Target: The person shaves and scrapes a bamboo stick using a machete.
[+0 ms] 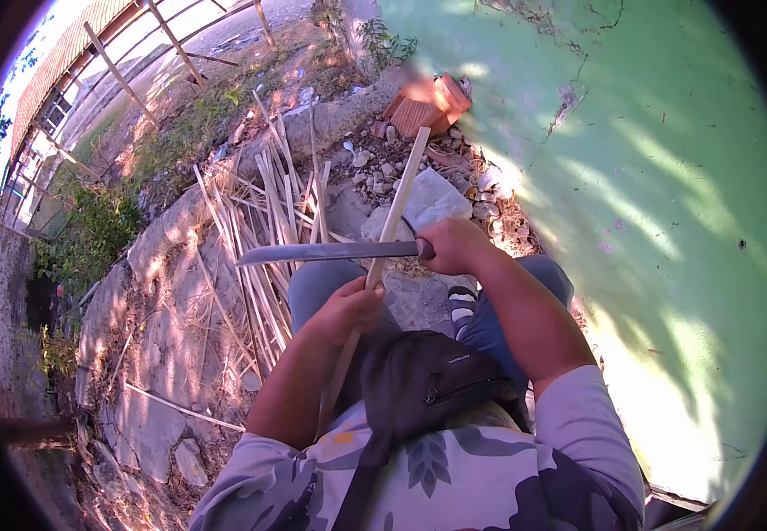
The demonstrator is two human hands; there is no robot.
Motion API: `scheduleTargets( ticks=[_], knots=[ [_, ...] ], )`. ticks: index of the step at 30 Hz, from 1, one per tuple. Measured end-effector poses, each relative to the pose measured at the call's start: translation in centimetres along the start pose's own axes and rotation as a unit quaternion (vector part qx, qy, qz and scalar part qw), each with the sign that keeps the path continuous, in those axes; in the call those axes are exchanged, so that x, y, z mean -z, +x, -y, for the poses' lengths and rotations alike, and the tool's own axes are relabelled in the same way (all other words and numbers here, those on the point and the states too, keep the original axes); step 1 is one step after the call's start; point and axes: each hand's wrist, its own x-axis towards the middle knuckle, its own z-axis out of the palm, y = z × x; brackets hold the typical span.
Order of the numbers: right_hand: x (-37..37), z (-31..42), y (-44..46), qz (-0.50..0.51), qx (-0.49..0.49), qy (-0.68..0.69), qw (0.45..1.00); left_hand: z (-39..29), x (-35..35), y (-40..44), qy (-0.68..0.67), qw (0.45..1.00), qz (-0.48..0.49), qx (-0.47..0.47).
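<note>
My right hand is closed around the dark handle of a long knife. The blade points left and crosses a pale wooden strip, apparently touching it. My left hand grips that strip just below the blade, over my knees. The strip's upper end leans up and away, and its lower part runs back beside my left forearm toward my body. Many split strips lie in a loose pile on the ground, left of my legs.
A green wall rises close on the right. Ahead are a pale stone block, rubble and orange tiles. A black bag rests against my body. Cracked stone paving and a single strip lie at the left.
</note>
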Motion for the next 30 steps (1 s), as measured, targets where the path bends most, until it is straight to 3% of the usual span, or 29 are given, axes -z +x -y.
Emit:
scheduleTargets(
  ticks=[3, 6, 9, 15, 17, 21, 24, 28, 30],
  knots=[
    [-0.5, -1.4, 0.1, 0.003, 0.024, -0.028, 0.999, 0.9, -1.0, 0.0, 0.12, 0.992, -0.012, -0.044],
    [-0.9, -4.5, 0.9, 0.006, -0.052, 0.139, 0.989, 0.9, -1.8, -0.2, 0.1, 0.993, -0.028, -0.053],
    [-0.7, -6.5, 1.4, -0.037, -0.094, 0.203, 0.974, 0.8, -2.0, 0.2, 0.112, 0.992, -0.026, -0.042],
    [-0.8, -3.3, -0.1, 0.033, 0.022, 0.074, 0.996, 0.7, -1.6, 1.0, 0.046, 0.999, -0.001, -0.024],
    [-0.7, -3.2, -0.2, 0.056, 0.04, 0.049, 0.996, 0.6, -1.6, 1.0, 0.092, 0.996, 0.0, -0.021],
    [-1.4, -7.1, 2.1, -0.009, -0.058, 0.166, 0.984, 0.6, -0.6, 0.6, 0.086, 0.996, 0.027, -0.003],
    [-2.1, -7.7, 3.0, 0.009, -0.176, 0.29, 0.941, 0.7, -0.1, 1.0, 0.084, 0.996, -0.003, 0.009],
    [-2.7, -5.9, 2.9, -0.023, -0.025, 0.152, 0.988, 0.1, 0.6, 1.3, -0.021, 0.999, 0.031, 0.022],
    [-1.3, -3.5, 2.0, 0.024, -0.019, 0.067, 0.997, 0.2, 1.0, 1.1, -0.044, 0.998, 0.046, 0.028]
  ],
)
